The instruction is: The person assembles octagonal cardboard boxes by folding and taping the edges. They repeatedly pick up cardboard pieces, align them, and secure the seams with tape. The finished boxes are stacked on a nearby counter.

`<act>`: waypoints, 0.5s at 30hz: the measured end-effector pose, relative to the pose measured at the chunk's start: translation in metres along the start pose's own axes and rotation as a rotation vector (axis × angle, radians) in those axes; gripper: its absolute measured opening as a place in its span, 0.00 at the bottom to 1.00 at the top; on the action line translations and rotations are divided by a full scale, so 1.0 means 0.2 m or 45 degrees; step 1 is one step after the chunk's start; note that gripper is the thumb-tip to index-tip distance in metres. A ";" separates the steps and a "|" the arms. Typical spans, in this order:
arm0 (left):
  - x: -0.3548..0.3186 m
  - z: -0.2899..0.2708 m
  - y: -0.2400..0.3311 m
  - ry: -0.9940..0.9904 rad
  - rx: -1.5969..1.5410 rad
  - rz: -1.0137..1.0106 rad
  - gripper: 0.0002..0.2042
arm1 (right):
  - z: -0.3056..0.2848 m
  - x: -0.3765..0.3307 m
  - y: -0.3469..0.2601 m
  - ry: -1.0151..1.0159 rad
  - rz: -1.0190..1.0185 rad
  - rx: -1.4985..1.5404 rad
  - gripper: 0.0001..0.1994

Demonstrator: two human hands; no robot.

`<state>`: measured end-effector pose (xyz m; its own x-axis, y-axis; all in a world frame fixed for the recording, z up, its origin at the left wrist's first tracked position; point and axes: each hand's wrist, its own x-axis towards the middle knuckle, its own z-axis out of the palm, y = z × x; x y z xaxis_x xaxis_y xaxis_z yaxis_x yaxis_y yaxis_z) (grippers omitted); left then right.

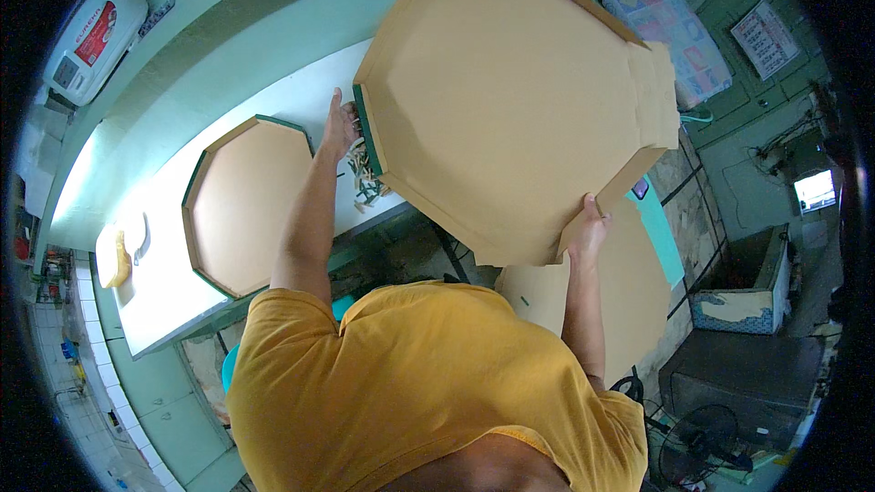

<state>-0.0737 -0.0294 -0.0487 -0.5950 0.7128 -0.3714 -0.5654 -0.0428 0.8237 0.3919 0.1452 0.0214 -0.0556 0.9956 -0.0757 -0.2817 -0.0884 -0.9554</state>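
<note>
A large octagonal cardboard box (pixel 510 114), tan inside with low folded walls, is held tilted in front of me. Its left wall and far edge show green. My left hand (pixel 341 130) is at the green left wall, thumb up and fingers curled partly out of sight beneath it. My right hand (pixel 588 230) grips the near right edge, its thumb on top, by an unfolded flap. Below my left hand lies a heap of small green and tan cardboard scraps (pixel 366 184). A second octagonal box (pixel 251 205) rests on the white table to the left.
The white table (pixel 159 310) carries a yellow object (pixel 117 260) at its left end. More flat cardboard (pixel 629 301) lies by my right forearm, over a turquoise surface (pixel 658 237). A shelf with a white boxy appliance (pixel 96 41) runs along the wall; a black fan (pixel 700 442) stands lower right.
</note>
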 end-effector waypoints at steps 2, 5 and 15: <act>0.01 0.02 -0.02 0.148 0.114 -0.049 0.38 | -0.03 0.00 0.04 -0.052 0.035 -0.025 0.12; 0.09 0.06 -0.12 0.460 0.012 0.085 0.35 | -0.06 -0.04 0.09 -0.078 0.063 -0.088 0.13; 0.19 0.07 -0.34 0.122 -0.026 0.018 0.20 | -0.29 -0.13 0.03 0.109 0.215 -0.144 0.11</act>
<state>-0.0490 0.0106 -0.1130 -0.6542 0.6419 -0.4000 -0.5677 -0.0674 0.8205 0.4470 0.1199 0.0003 -0.0103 0.9664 -0.2568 -0.1661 -0.2549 -0.9526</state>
